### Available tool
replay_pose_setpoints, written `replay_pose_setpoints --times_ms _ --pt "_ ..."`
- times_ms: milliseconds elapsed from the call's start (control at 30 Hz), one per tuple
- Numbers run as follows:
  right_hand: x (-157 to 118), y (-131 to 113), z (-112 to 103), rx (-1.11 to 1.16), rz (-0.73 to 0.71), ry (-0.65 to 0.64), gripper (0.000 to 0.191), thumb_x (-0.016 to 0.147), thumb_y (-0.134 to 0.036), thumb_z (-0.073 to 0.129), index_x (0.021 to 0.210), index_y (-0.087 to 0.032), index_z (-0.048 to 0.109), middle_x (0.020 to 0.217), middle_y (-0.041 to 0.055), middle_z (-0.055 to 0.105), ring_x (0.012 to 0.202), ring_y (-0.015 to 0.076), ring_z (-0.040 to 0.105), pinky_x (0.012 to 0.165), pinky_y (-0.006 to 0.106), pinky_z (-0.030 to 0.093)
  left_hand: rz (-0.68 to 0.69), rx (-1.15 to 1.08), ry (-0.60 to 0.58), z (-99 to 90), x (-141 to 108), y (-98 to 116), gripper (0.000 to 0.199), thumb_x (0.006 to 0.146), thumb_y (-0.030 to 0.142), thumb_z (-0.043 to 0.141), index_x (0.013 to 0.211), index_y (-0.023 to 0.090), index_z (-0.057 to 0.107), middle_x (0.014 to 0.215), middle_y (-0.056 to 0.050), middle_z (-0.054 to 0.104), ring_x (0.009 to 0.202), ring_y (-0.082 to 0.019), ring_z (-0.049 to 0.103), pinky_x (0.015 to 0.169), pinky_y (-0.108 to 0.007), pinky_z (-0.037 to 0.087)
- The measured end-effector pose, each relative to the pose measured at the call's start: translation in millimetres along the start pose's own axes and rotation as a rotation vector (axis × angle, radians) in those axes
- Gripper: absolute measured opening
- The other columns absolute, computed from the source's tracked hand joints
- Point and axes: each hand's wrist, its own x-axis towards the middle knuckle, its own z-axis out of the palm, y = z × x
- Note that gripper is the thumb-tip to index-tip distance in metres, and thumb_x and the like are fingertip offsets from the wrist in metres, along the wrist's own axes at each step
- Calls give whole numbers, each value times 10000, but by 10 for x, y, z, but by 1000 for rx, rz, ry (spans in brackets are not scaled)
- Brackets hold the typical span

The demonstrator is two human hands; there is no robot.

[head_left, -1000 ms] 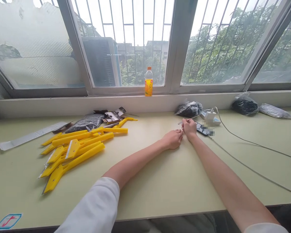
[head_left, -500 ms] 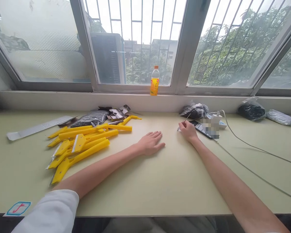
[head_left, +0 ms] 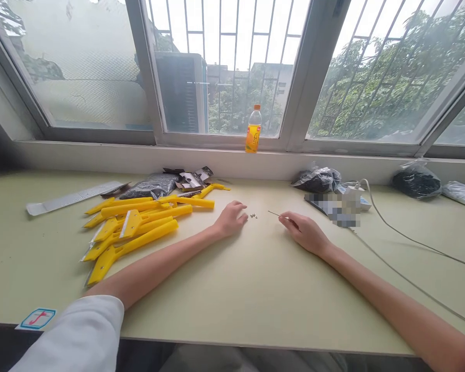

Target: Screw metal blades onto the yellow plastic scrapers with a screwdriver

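Several tiny metal pieces, like small screws (head_left: 253, 216), lie in a loose cluster on the pale table. Just left of them, my left hand (head_left: 231, 219) rests on its side with thumb and fingers apart, holding nothing. To their right, my right hand (head_left: 303, 231) pinches a thin metal rod (head_left: 273, 213) whose free end points left toward the cluster; the rest of the rod is hidden by the fingers. A heap of yellow scrapers (head_left: 134, 222) with metal blades lies beyond my left forearm.
Black packaging (head_left: 151, 186) and a white strip (head_left: 73, 197) lie behind the scrapers. An orange drink bottle (head_left: 253, 132) stands on the windowsill. At right are a phone (head_left: 320, 205), a white charger with cables (head_left: 352, 195) and bagged black items (head_left: 416, 180).
My left hand has drawn back left from lying flat, and the small metal pieces now show. My right hand has turned and come nearer, the rod now pointing left. The view has shifted slightly.
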Motion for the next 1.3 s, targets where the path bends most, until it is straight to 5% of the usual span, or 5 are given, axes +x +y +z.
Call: replay_pose_setpoints --times_ms 67,167,433,1100,1300 --pt "-53 -65 -17 -47 5 -28 308 1015 -459 468 1153 -265 663 963 37 728 767 198 644 720 332 450 37 83 -5 19 0 25 272 927 262 615 1114 145 774 1208 -150 667 1174 -290 600 1078 -411 461" --pt "-24 -109 7 -53 0 -42 291 1022 -385 449 1113 -254 692 1078 54 722 823 201 659 760 345 469 72 184 -29 54 22 81 264 957 264 590 1106 180 792 1128 -131 682 1127 -286 589 1016 -402 488" --pt "10 -114 40 66 -21 0 292 998 -334 476 976 -203 736 911 69 667 701 178 585 701 333 475 76 366 -30 151 209 174 230 957 348 614 1012 259 819 1026 -93 673 1046 -268 582 932 -403 485" --pt "17 -66 62 87 -92 6 276 992 -345 490 972 -220 734 942 81 694 818 224 663 755 361 522 37 142 -69 154 222 177 223 937 236 553 860 185 756 1001 -119 705 1073 -303 608 935 -407 502" --pt "18 -52 67 84 -97 -2 277 1002 -343 484 981 -218 730 952 82 698 829 223 670 774 363 524 -13 -1 -4 132 222 162 173 922 241 580 809 180 695 884 -83 728 900 -246 645 854 -362 495"
